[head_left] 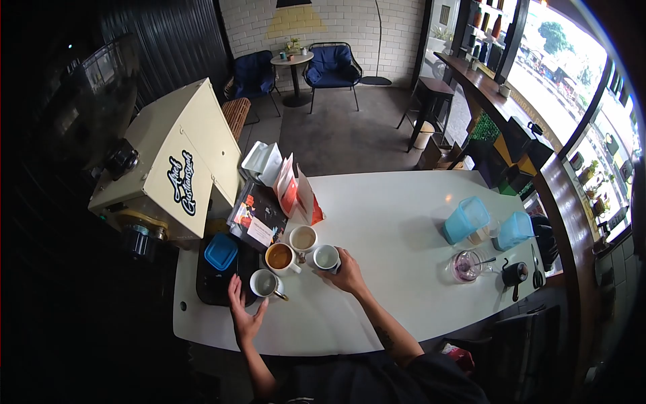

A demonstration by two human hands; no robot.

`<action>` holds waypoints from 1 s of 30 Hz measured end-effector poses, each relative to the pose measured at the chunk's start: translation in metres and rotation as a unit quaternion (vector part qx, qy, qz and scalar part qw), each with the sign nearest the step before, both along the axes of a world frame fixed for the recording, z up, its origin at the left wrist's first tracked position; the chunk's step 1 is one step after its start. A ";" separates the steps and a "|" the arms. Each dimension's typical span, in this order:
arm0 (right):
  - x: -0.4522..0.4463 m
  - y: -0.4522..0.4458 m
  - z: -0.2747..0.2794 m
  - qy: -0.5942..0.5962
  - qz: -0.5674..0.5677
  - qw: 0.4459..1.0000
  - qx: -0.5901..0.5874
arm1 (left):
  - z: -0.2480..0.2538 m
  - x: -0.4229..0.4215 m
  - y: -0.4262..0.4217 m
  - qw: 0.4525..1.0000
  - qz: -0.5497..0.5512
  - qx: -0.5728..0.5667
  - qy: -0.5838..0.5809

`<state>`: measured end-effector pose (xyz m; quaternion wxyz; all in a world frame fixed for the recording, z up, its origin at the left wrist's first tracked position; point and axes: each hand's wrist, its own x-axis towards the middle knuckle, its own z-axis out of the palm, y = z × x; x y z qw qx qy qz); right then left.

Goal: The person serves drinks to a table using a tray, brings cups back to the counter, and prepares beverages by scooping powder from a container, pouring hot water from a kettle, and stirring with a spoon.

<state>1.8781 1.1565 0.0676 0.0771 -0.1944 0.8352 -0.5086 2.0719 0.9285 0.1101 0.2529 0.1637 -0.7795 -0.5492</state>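
My right hand (347,272) is wrapped around the side of a pale cup (326,256) on the white counter. With fingers apart, my left hand (246,314) hovers beside a white cup with a gold-brown handle (264,283), apparently not gripping it. Between the hands stands a white cup of brown coffee (279,257). Just behind it is another cup (303,238) with a pale beige inside. A blue square container (221,251) sits on a black tray (210,294) to the left.
A large cream coffee grinder (158,168) stands at the left. Behind the cups are a dark printed box (258,214) and red-white paper bags (297,195). Blue containers (466,221), a glass pitcher (465,266) and a small dark pot (515,273) are at the right.
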 end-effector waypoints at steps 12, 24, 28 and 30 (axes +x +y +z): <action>0.013 0.060 0.004 -0.021 0.008 0.999 0.037 | 0.058 -0.020 0.062 0.992 -0.086 0.032 0.086; 0.037 0.153 0.008 -0.009 -0.027 0.999 0.040 | -0.019 -0.084 0.183 0.931 -0.342 0.060 -0.109; 0.047 0.187 -0.004 -0.015 0.006 1.000 0.017 | -0.026 -0.096 0.216 0.918 -0.378 0.075 -0.095; 0.054 0.203 -0.003 0.014 0.023 1.000 0.009 | -0.024 -0.102 0.231 0.911 -0.397 0.066 -0.090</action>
